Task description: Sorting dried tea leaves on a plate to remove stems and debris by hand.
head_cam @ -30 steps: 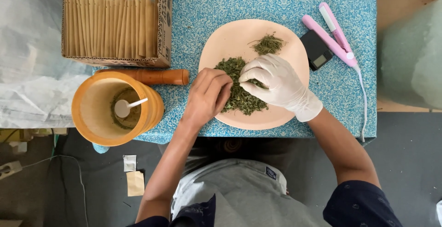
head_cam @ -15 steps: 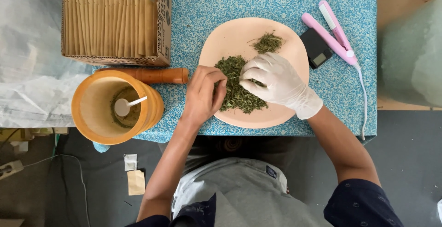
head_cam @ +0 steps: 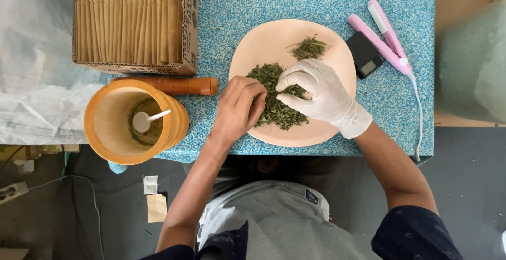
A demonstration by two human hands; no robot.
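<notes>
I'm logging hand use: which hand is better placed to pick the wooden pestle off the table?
Probably left: the bare left hand lies just beside the wooden pestle; the gloved right hand sits farther away, over the dried leaves.

1. The left hand, in the middle of the frame, is bare, with no glove, ring or watch showing.
2. The right hand, just right of centre, wears a thin white disposable glove that ends in a loose, slightly bunched cuff at the wrist.
3. Both forearms are uncovered from wrist to above the elbow.
4. Short dark navy sleeves with a faint small pattern show at the lower left and lower right of the frame.
5. At bottom centre lies light grey cloth bearing a small dark rectangular label.
</notes>
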